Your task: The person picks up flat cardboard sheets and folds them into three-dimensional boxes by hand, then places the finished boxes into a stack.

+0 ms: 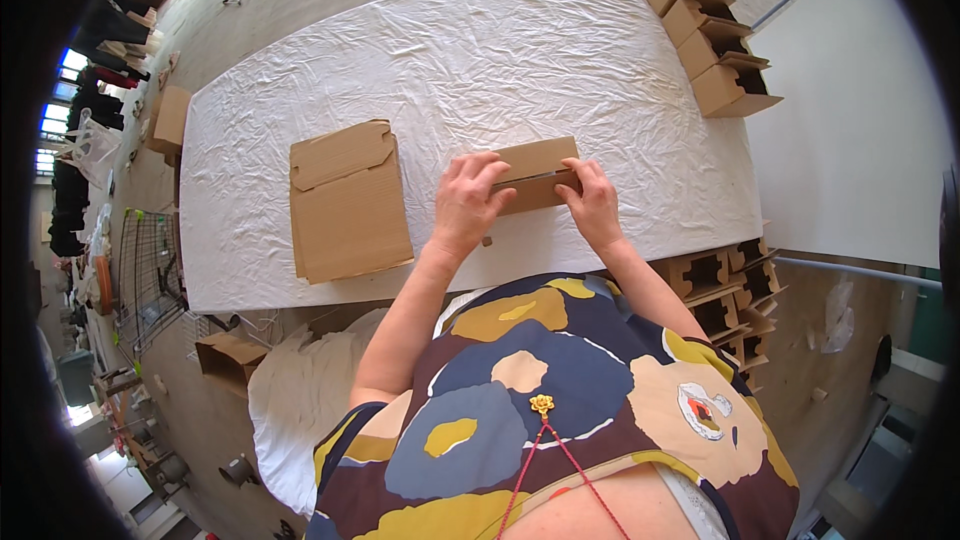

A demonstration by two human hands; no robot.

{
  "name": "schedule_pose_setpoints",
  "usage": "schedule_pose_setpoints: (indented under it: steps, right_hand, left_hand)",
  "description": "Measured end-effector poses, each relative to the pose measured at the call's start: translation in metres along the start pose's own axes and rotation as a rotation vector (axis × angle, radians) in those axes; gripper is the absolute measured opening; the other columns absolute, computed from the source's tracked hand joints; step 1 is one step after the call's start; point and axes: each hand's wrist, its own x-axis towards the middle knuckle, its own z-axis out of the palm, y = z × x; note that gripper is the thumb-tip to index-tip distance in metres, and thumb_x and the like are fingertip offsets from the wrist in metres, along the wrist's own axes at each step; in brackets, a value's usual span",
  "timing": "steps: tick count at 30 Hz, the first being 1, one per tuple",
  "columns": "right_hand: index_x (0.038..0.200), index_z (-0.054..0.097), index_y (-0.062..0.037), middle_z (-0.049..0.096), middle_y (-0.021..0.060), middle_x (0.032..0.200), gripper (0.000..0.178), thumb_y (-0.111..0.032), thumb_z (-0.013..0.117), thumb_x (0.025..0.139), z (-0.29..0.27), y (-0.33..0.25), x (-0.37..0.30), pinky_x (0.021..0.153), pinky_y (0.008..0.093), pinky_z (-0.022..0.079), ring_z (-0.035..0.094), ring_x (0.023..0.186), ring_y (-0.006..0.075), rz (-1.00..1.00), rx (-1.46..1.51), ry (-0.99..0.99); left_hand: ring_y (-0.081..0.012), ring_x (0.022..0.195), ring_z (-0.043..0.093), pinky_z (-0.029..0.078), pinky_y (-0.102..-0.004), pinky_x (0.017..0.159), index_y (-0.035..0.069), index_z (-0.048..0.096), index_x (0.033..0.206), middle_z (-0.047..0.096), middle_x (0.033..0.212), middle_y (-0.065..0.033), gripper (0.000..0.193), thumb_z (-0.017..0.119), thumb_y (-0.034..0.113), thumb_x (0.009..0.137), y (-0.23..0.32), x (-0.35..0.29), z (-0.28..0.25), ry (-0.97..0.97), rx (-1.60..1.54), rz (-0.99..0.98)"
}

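Cardboard box [534, 194]: we're likely folding it; next needs steady pushing.
Left hand [466, 204]: holds one end.
Right hand [595, 206]: holds the other.

Left hand [464, 204] and right hand [596, 210] are both curled inward.

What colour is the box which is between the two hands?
The box is plain brown; the head view shows it best.

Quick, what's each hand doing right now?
Left hand: closed on the left end of the small brown cardboard box.
Right hand: closed on the same box's right end.
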Motion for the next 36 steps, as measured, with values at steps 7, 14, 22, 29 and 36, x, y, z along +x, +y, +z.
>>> schedule_pose_setpoints:
  steps: [7,14,22,29,36]
  right_hand:
    - [0.099,0.064,-0.0056,0.062,0.0105,0.102,0.032,-0.017,0.082,0.075,-0.001,0.004,0.012,0.076,0.0426,0.054,0.066,0.088,0.0316,0.125,-0.154,-0.128]
    - [0.096,0.065,-0.0059,0.062,0.011,0.102,0.03,-0.018,0.082,0.075,-0.003,0.005,0.019,0.076,0.0427,0.054,0.066,0.089,0.0331,0.102,-0.189,-0.172]
    - [0.087,0.067,-0.0062,0.061,0.0107,0.098,0.018,-0.014,0.079,0.076,-0.006,-0.001,0.022,0.075,0.0424,0.054,0.066,0.084,0.0328,0.017,-0.218,-0.192]
    - [0.088,0.073,-0.0056,0.064,0.012,0.091,0.006,-0.007,0.069,0.082,-0.006,0.029,0.033,0.076,0.0409,0.054,0.066,0.083,0.0324,-0.026,0.009,-0.186]
    - [0.093,0.075,-0.0065,0.065,0.0127,0.093,0.012,-0.004,0.066,0.085,-0.012,0.019,0.041,0.079,0.0401,0.054,0.066,0.087,0.033,-0.055,0.003,-0.268]
  left_hand:
    - [-0.0264,0.104,0.057,0.048,-0.0383,0.089,0.009,0.067,0.107,0.061,0.108,-0.0039,0.032,0.076,0.01,0.076,0.006,-0.014,0.032,-0.038,0.126,-0.049]
    - [-0.0269,0.113,0.051,0.041,-0.0422,0.098,0.008,0.065,0.119,0.054,0.117,-0.0063,0.044,0.077,0.015,0.078,0.025,-0.013,0.052,-0.045,0.09,-0.04]
    - [-0.0247,0.116,0.05,0.039,-0.0402,0.101,0.013,0.066,0.122,0.055,0.121,-0.005,0.037,0.067,0.013,0.085,0.022,-0.027,0.071,0.007,0.21,0.085]
    - [-0.026,0.117,0.05,0.039,-0.0401,0.1,0.012,0.066,0.12,0.055,0.124,-0.0048,0.047,0.078,0.015,0.075,0.024,-0.022,0.064,0.006,0.056,0.063]
    - [-0.0276,0.116,0.05,0.04,-0.0424,0.098,0.013,0.064,0.121,0.056,0.118,-0.004,0.06,0.083,0.01,0.064,0.017,-0.012,0.067,-0.056,0.054,-0.042]
